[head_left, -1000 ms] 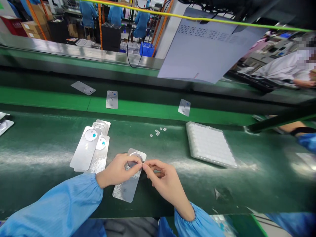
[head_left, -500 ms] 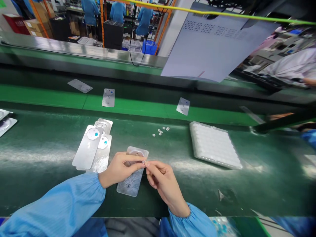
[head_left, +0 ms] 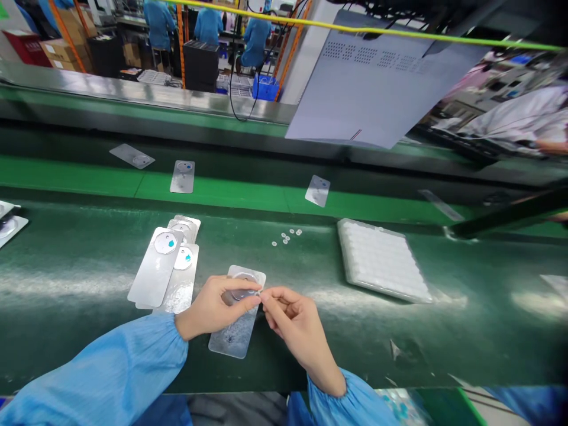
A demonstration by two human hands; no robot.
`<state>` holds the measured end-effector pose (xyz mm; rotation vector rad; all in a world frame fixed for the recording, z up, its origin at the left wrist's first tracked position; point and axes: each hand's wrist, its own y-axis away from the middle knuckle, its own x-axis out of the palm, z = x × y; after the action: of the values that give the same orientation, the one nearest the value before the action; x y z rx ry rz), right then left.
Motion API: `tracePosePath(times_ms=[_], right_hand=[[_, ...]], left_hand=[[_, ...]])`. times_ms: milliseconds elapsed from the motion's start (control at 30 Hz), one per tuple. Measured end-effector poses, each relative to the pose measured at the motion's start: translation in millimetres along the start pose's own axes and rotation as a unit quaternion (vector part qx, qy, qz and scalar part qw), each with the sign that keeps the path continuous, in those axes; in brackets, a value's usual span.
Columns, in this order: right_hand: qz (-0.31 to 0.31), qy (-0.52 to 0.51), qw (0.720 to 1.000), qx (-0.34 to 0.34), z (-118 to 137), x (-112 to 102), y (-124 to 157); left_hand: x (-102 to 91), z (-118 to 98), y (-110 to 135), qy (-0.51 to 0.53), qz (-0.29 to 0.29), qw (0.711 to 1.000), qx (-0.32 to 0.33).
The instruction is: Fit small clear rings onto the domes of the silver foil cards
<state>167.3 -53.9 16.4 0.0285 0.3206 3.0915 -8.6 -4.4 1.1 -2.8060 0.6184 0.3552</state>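
My left hand and my right hand meet fingertip to fingertip. Thumb and index finger of each are pinched at a tiny white ring, mostly covered by the fingers. Beneath them a flat silvery plate with rounded corners lies on the green bench. Its round upper feature is partly behind my left fingers. To the left, several similar plates overlap in a pile, some with a white disc and a blue spot. Several loose small white rings lie beyond my right hand.
On the right sits a clear tray filled with rows of white pieces. A bright green conveyor belt behind the bench carries single plates. A grey panel hangs above. More plates lie at the left edge.
The plates on the green belt have shifted left. Both my hands stay pinched together in nearly the same place, with the ring now more hidden. The view has moved slightly.
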Motion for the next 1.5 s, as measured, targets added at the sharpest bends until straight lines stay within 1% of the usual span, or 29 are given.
tracePosePath(times_ms=[100,200,300,400,500,600,733,967,1100,1200,1300,1367,1433,1500], right_hand=[[0.008,0.009,1.000,0.000,-1,-1,1],[-0.002,0.022,1.000,-0.003,-2,1,0],[-0.035,0.043,0.998,-0.019,-1,4,-1],[-0.077,0.073,0.993,-0.043,-2,9,-3],[-0.100,0.097,0.989,-0.053,-6,12,-5],[-0.108,0.112,0.986,-0.060,-10,15,-5],[-0.116,0.134,0.981,-0.078,-13,16,-4],[-0.130,0.134,0.978,-0.089,-18,19,-5],[-0.142,0.149,0.974,-0.099,-15,21,-5],[-0.134,0.122,0.979,-0.094,-10,20,-6],[-0.110,0.031,0.991,-0.064,-9,15,-15],[-0.055,-0.039,0.998,-0.019,-12,10,-21],[0.012,-0.099,0.995,0.021,-16,6,-25],[0.044,-0.147,0.988,0.033,-19,1,-24]], left_hand=[[0.3,-1,0,0.002,-0.003,1.000,-0.004],[0.1,-2,0,0.009,-0.008,1.000,0.005],[-1.0,-2,0,0.010,-0.009,1.000,0.014],[-1.7,-2,1,0.015,0.002,1.000,0.018],[-0.7,-2,3,0.029,0.017,0.999,-0.011],[0.9,-1,4,0.052,0.016,0.998,-0.036],[1.1,0,4,0.069,0.020,0.997,-0.039],[0.3,1,5,0.099,0.020,0.993,-0.062],[1.9,3,7,0.131,0.026,0.988,-0.074],[3.2,1,8,0.200,0.021,0.977,-0.078],[4.2,0,6,0.260,0.007,0.961,-0.091],[4.6,0,4,0.271,-0.004,0.956,-0.116],[4.7,3,4,0.265,-0.024,0.953,-0.146],[3.7,5,3,0.252,-0.049,0.951,-0.174]])
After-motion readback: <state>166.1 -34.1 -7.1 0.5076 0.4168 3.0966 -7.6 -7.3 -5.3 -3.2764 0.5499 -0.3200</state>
